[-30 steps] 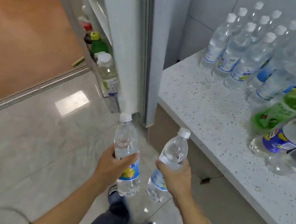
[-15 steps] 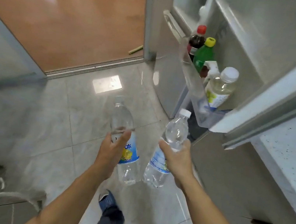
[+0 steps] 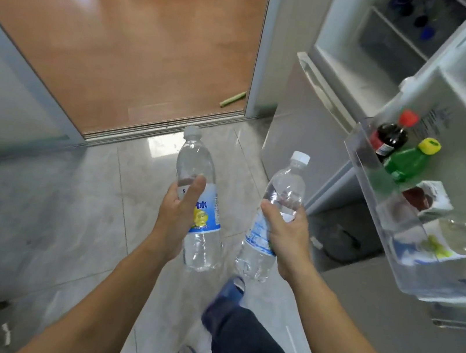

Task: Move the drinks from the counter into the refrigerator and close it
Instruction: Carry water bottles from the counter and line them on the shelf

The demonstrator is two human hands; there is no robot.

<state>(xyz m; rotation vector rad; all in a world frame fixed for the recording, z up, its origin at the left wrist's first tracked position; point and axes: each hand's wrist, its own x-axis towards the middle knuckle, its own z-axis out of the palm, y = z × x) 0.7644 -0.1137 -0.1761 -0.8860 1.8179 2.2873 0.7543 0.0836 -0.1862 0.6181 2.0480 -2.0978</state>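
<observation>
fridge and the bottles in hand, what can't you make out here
Head view only:
- Fridge shelves: top edge crops them; contents dark, blurred.
- Door bin: far end cut by right edge.
- Left bottle label: left hand covers part.
- Right bottle label: too small; right hand covers part.

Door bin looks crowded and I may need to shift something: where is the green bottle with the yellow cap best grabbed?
Take the green bottle by its neck and shoulder just under the yellow cap, coming from above. Its lower body sits behind the clear wall of the door bin, with the dark red-capped bottle close beside it, so only the top stands free.
</observation>
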